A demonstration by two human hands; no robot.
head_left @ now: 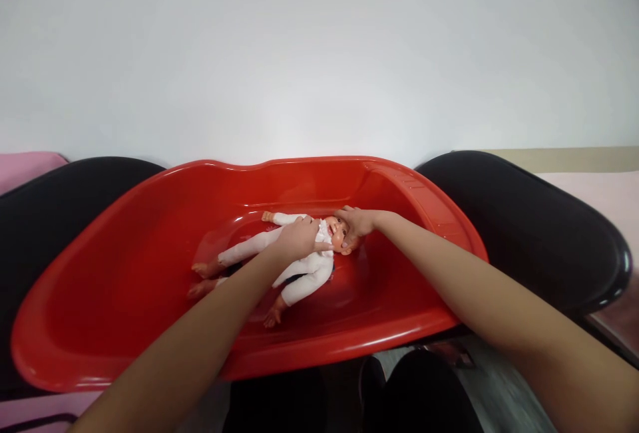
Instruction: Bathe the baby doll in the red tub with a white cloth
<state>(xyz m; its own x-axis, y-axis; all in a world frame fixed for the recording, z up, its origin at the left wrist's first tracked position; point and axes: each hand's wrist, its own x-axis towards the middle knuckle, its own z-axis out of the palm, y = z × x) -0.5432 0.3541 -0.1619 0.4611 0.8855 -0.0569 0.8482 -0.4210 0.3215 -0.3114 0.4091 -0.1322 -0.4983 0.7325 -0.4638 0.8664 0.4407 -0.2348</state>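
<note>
A baby doll (312, 276) in a white outfit lies on its back in a red baby bathtub (100, 287), its head to the right and its bare feet to the left. Across the doll's chest rests my left hand (299, 237), the thumb stretched toward the collar and the other fingers partly hidden behind the hand. At the doll's head, my right hand (358, 223) curls round the top and side, with fingers on the forehead and the thumb by the cheek. My left forearm covers part of the doll's legs.
The tub stands on black seats or chairs (544, 240) that stick out on both sides. Behind it rises a plain pale wall (319, 54). Pink surfaces (30, 167) show at the edges. Below the near rim are my dark-clothed legs (424, 393) and a grey floor (504, 386).
</note>
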